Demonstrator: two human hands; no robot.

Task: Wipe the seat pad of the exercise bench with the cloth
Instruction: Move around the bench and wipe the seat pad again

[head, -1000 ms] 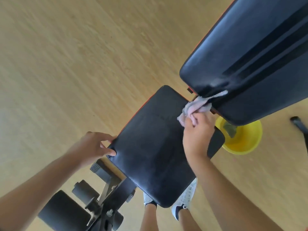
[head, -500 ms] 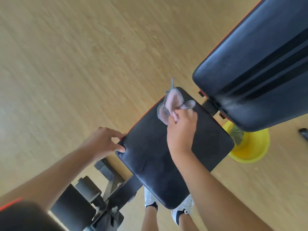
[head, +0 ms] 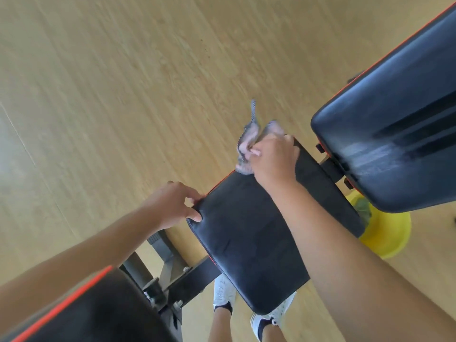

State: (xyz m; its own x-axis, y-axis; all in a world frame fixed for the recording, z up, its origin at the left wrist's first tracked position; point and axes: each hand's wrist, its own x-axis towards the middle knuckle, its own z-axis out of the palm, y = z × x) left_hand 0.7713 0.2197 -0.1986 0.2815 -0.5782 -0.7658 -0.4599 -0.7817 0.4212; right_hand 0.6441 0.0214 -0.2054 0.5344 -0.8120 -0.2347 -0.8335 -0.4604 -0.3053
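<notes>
The black seat pad (head: 249, 233) of the exercise bench lies at the centre of the view, tilted, with a thin red edge on its left side. My right hand (head: 274, 156) is shut on a pinkish-grey cloth (head: 248, 141) at the pad's far left corner; the cloth is blurred and sticks out past the pad's edge. My left hand (head: 172, 203) grips the pad's near left corner, thumb on top and fingers curled round the side.
The black backrest pad (head: 394, 134) rises at the right, with pale streaks on its lower part. A yellow basin (head: 387, 233) stands on the wooden floor under it. The bench frame (head: 170, 267), another black pad (head: 98, 312) and my feet (head: 224, 292) are below.
My right hand has dragged the cloth from the gap by the backrest leftward across the far end of the seat pad to its left corner. My left hand kept its grip.
</notes>
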